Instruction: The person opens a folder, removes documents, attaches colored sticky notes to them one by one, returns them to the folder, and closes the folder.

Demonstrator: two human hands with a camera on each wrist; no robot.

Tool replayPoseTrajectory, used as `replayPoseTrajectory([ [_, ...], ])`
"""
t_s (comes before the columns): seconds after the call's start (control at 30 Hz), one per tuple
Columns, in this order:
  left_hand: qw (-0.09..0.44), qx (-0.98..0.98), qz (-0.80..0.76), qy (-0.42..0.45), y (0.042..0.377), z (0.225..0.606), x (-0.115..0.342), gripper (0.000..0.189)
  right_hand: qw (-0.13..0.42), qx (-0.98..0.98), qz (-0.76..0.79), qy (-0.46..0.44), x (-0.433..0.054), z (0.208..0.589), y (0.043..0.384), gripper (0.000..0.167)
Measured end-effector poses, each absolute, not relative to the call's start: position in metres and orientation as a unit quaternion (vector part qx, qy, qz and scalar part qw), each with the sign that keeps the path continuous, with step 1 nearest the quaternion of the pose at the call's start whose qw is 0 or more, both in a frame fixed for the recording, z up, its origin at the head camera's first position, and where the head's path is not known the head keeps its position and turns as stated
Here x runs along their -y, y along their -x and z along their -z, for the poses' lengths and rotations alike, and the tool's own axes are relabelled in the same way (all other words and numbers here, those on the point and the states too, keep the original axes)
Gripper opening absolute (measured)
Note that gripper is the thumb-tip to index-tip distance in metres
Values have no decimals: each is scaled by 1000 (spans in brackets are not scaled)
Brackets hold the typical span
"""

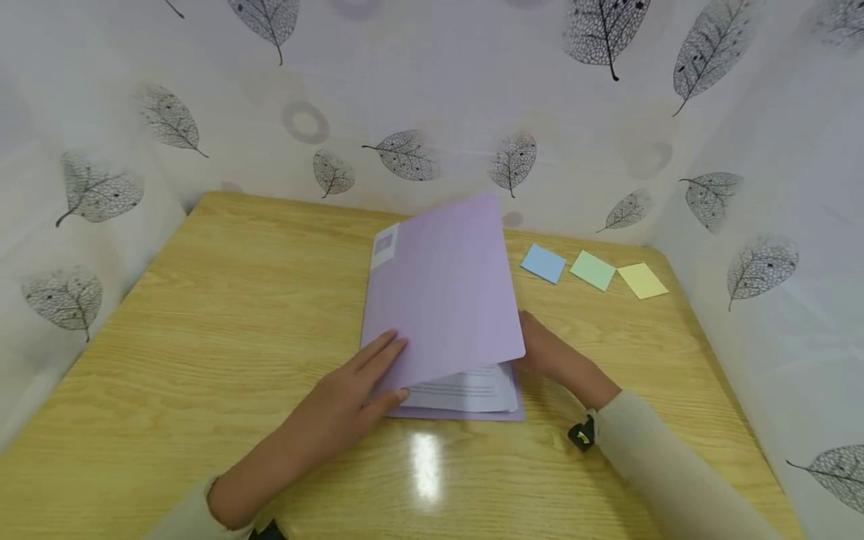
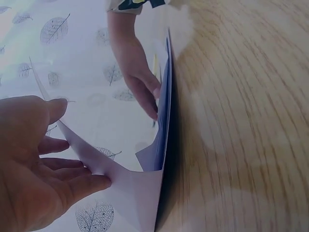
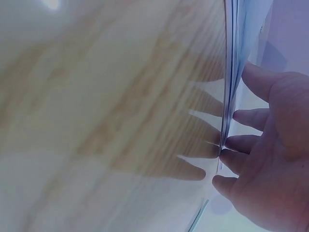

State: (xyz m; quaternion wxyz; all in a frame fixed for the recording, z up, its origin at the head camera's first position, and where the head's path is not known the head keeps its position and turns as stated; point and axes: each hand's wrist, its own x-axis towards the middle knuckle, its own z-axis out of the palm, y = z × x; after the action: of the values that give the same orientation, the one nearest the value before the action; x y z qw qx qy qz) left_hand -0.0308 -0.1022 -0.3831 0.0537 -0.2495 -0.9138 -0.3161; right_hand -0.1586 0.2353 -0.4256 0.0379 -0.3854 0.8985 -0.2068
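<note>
A lilac folder (image 1: 439, 292) lies on the table with its cover raised along the right side. Printed sheets (image 1: 466, 390) show beneath the cover at its near end. My left hand (image 1: 351, 394) is at the cover's lower left, fingers extended over the outside. In the left wrist view, the thumb of my left hand (image 2: 38, 164) overlaps the cover's edge opposite the other fingers. Partly hidden behind the cover in the head view, my right hand (image 1: 540, 349) is at the folder's right side. The right wrist view has the spread fingers of my right hand (image 3: 275, 140) touching the stacked edges.
Blue (image 1: 543, 263), green (image 1: 593, 271) and yellow (image 1: 643, 280) sticky notes lie in a row at the table's back right. A leaf-patterned curtain (image 1: 439, 90) borders the wooden table (image 1: 256, 300) at the back and sides.
</note>
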Motion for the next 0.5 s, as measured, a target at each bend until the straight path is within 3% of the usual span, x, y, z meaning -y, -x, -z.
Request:
replayPoseTrajectory([
  [0.33,57,912,337,227,28,383,104,66,37,-907,202,368,-232,423,159,47],
  [0.5,16,910,382,163,21,384,111,65,109,-935,173,289,-229,418,156,63],
])
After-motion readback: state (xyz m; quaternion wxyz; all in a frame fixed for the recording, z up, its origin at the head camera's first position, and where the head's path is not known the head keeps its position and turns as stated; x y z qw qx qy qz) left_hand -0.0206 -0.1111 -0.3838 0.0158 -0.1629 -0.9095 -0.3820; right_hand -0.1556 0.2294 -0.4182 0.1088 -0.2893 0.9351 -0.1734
